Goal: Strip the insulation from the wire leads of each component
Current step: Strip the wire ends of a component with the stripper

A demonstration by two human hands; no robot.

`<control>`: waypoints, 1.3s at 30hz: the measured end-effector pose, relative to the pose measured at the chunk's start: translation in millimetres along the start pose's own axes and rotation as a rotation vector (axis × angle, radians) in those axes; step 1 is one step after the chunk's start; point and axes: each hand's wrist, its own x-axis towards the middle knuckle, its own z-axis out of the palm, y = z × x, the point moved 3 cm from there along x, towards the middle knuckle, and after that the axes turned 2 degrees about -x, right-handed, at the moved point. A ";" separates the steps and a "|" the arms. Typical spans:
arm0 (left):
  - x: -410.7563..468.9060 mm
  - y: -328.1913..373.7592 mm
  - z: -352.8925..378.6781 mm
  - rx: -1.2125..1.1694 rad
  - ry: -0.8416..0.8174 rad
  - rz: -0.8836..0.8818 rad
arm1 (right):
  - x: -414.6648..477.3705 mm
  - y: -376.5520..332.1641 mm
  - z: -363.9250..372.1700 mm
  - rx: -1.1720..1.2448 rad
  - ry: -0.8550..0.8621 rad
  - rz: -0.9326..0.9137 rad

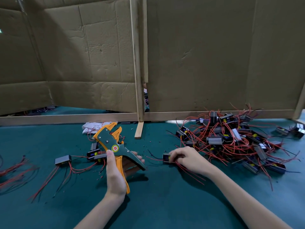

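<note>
My left hand (115, 172) grips the handles of an orange and grey wire stripper (109, 140), jaws pointing up and away, apart and with no wire in them. My right hand (186, 158) pinches a small black component (166, 158) that lies on the green table (165, 204), its red and black leads trailing out on both sides. A big heap of the same components with red leads (231, 139) lies just right of that hand. A few more components (63, 159) with leads lie left of the stripper.
A cardboard screen on a wooden frame (140, 71) closes the back of the table. A wooden foot (139, 129) juts forward from it. White cloth (90, 127) lies behind the stripper. Loose red wires (14, 171) lie at the left edge. Small insulation scraps dot the mat.
</note>
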 end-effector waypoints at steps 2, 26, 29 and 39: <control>0.6 -1.0 -0.6 0.017 -0.007 -0.007 | -0.4 -4.0 -4.7 -0.035 0.064 -0.005; -0.9 -4.5 4.5 0.007 -0.151 -0.220 | 4.8 -22.7 33.1 -0.207 0.128 -0.231; -0.2 -4.8 5.6 -0.043 -0.223 -0.291 | -0.6 -20.1 23.3 0.234 0.111 -0.056; -4.9 10.9 41.1 -0.023 -0.278 -0.439 | -20.3 -34.4 7.3 1.303 -0.160 0.065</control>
